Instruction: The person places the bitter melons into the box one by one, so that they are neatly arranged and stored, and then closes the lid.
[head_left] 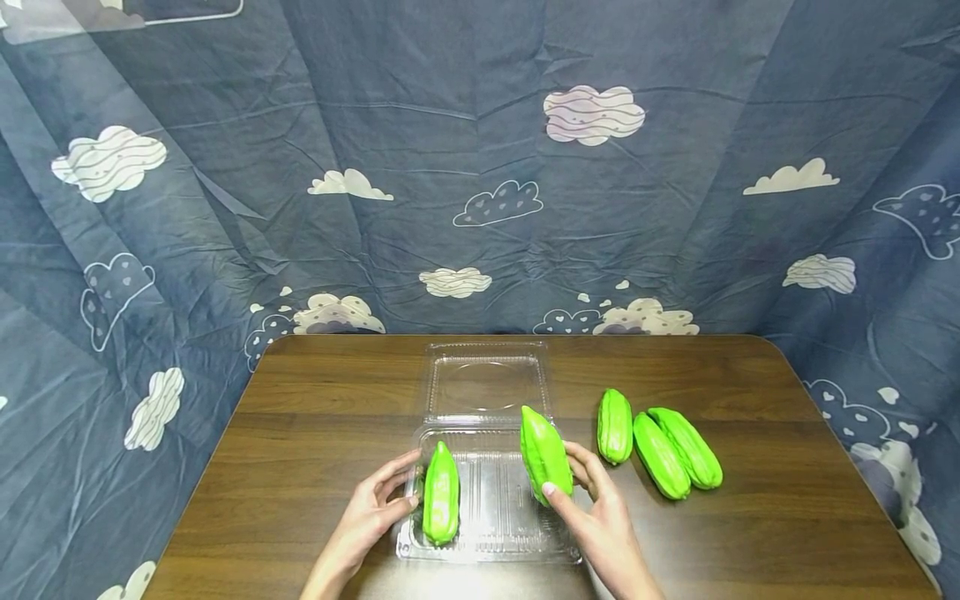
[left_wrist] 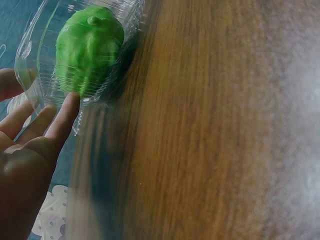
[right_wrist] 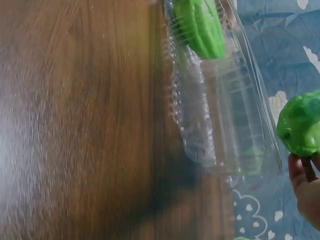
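A clear plastic clamshell box stands on the table with its lid folded back. Inside its left part lies a bright green, ridged bitter melon, seen through the wall in the left wrist view. My left hand touches the box's left side with its fingers fairly straight. Above the box's right part, my right hand grips another bitter melon, thumb on the near side and fingers behind it. In the right wrist view this bitter melon is raised clear of the box.
To the right of the box lie a single bitter melon and two more bitter melons side by side. The brown wooden table has rounded far corners. A blue cloud-patterned cloth hangs behind and around it.
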